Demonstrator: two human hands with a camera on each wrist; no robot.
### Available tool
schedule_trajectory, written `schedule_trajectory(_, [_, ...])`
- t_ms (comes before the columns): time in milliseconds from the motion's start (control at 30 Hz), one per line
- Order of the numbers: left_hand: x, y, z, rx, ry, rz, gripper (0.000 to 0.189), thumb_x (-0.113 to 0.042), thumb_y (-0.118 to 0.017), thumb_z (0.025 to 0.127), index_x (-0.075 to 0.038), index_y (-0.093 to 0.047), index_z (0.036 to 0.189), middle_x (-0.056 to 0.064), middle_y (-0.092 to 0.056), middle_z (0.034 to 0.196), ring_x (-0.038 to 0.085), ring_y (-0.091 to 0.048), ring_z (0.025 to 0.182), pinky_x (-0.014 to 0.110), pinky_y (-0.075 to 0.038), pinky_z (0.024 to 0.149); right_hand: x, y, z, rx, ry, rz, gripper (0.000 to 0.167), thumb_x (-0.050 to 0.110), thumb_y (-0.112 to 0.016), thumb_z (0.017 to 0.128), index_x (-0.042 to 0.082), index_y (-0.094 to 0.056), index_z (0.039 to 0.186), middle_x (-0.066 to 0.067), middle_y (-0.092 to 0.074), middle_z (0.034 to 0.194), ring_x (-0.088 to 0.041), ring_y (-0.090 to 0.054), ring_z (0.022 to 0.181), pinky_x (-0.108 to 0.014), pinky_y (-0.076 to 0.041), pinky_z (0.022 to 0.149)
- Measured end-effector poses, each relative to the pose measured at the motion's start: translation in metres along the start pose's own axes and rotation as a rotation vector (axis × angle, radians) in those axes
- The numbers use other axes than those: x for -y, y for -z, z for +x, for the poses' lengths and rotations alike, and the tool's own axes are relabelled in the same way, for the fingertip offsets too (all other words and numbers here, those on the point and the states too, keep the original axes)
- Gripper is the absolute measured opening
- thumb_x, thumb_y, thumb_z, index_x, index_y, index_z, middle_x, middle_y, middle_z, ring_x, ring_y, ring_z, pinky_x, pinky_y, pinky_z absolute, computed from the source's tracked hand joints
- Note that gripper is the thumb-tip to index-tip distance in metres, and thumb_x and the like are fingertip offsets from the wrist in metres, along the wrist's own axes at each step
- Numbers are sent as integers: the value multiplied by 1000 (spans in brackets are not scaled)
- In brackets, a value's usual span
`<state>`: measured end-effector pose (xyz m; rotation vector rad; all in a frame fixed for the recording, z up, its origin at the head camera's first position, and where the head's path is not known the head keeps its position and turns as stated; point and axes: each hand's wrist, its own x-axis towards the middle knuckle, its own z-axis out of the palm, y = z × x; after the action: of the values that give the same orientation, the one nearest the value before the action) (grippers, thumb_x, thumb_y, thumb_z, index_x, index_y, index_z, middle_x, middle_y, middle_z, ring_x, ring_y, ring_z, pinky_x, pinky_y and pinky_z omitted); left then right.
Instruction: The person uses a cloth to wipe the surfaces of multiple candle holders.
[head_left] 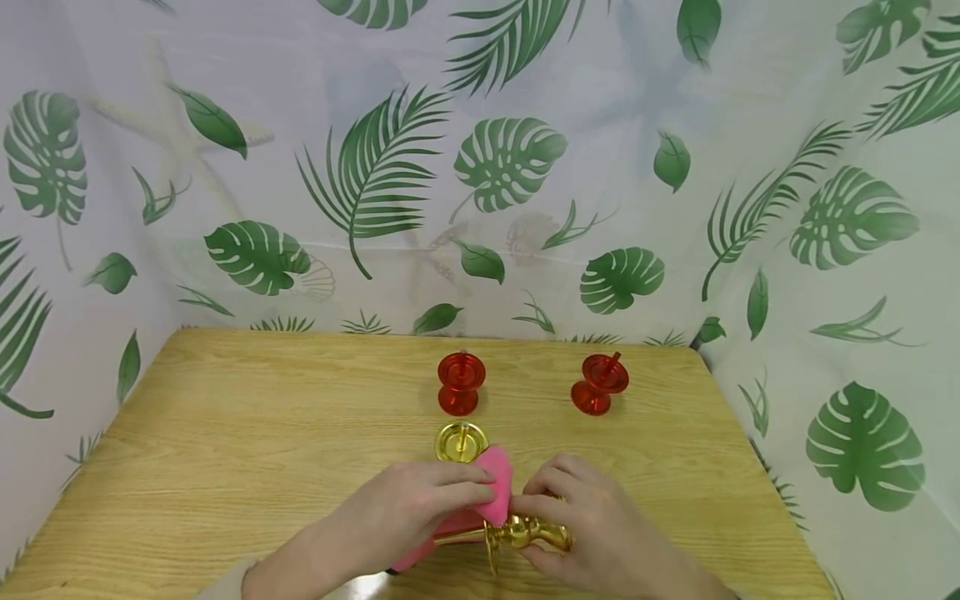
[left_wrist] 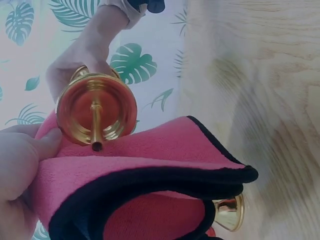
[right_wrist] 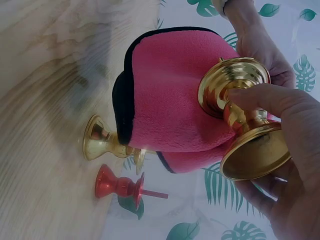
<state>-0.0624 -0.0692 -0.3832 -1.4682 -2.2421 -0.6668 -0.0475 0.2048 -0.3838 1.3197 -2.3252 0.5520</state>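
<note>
While the right hand [head_left: 600, 521] curls fingers and thumb round the shiny gold candle holder [head_left: 517, 532], tilted sideways toward the tabletop's [head_left: 262, 417] near edge, the left hand [head_left: 408, 504] pinches a pink, black-edged cloth [head_left: 496, 485] beside its dish [left_wrist: 70, 112]. Its flared base [right_wrist: 257, 155] is hollow. Beyond stand another gold holder [head_left: 453, 444] and, toward the far edge, two red holders [head_left: 459, 387].

The person's bare left hand [head_left: 412, 500] is followed by a pale beige cloth sleeve [head_left: 225, 581]. Behind the bare right hand [head_left: 600, 521] there is a light cloth cuff [left_wrist: 132, 15], with a dark, rounded piece [left_wrist: 156, 5] beside it.
</note>
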Motion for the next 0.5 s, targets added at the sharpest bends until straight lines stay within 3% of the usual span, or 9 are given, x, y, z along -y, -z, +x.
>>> schedule_trajectory(200, [-5, 3, 3, 13, -50, 87, 39, -7, -87, 84, -18, -76, 119, -4, -77, 122, 8, -73, 113, 19, -60, 96, -1, -2, 0, 17, -171, 61, 43, 21, -100, 63, 20, -79, 101, 14, -69, 92, -4, -57, 89, -14, -53, 74])
schedule_trajectory(367, [-12, 3, 1, 40, -101, 227, 40, -12, -87, 84, -18, -74, 121, -5, -76, 125, 12, -71, 121, 23, -59, 101, 1, -3, 1, 127, -422, 147, 33, 27, -96, 71, 24, -80, 100, 17, -70, 90, 1, -55, 87, -17, -51, 70])
schedule_trajectory(500, [-17, 0, 0, 26, -159, 258, 38, -13, -86, 84, -16, -74, 120, -3, -77, 124, 14, -71, 121, 23, -59, 103, 3, -3, 3, 208, -625, 299, 29, 38, -95, 75, 27, -82, 98, 18, -73, 91, 3, -58, 85, -19, -51, 70])
